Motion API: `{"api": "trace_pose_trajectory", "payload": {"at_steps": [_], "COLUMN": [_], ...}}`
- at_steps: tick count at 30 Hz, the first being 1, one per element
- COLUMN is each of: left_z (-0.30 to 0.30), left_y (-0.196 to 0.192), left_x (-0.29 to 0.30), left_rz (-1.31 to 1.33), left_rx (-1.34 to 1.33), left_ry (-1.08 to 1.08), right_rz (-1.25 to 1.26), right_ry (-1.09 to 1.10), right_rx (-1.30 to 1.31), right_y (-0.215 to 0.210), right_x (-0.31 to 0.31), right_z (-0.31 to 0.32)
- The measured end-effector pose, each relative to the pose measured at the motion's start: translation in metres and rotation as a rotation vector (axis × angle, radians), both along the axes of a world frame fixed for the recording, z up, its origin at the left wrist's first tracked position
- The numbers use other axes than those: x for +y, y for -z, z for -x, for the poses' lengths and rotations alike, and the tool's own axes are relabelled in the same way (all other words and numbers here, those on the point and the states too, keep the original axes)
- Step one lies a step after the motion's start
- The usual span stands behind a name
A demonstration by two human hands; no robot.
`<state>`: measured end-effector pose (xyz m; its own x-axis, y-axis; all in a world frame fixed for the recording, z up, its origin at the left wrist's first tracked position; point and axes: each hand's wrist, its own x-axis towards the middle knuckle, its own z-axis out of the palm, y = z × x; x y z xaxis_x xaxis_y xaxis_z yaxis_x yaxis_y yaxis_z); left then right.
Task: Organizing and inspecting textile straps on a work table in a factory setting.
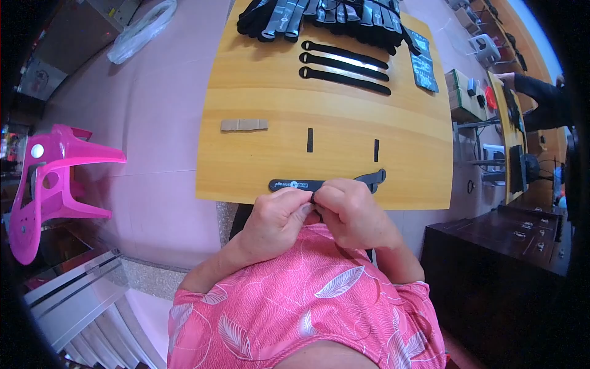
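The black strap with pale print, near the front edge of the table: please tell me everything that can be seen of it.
The black strap is a flat, narrow, fabric-like band with a rounded left end and pale printing. It lies roughly left to right on the wood-coloured table, close to the near edge. Toward the right it disappears behind the right hand; a black slotted end shows past that hand, but I cannot tell whether it is the same strap, or whether the hand touches it.
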<state>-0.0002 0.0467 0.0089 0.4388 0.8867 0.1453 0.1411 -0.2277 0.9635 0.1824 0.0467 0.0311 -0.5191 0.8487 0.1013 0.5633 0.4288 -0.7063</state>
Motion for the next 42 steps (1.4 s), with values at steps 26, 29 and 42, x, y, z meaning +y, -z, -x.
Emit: {"api": "trace_pose_trajectory", "payload": {"at_steps": [26,29,42], "left_z": [-0.004,-0.006,-0.009], "left_y": [0.011,0.010,0.004], "left_x": [0.004,0.004,0.002], "left_rz": [-0.068,-0.048,-0.152], "left_rx": [0.087,0.076,0.061], "left_ry": [0.009,-0.007,0.045], "right_rz": [0.027,-0.006,0.128], "right_ry": [0.107,0.142,0.081], "right_rx": [-0.110,-0.142,0.007], "right_y": [0.000,0.001,0.000], "right_x": [0.003,0.003,0.004], "right_z": [-0.001,-0.001,-0.011]}}
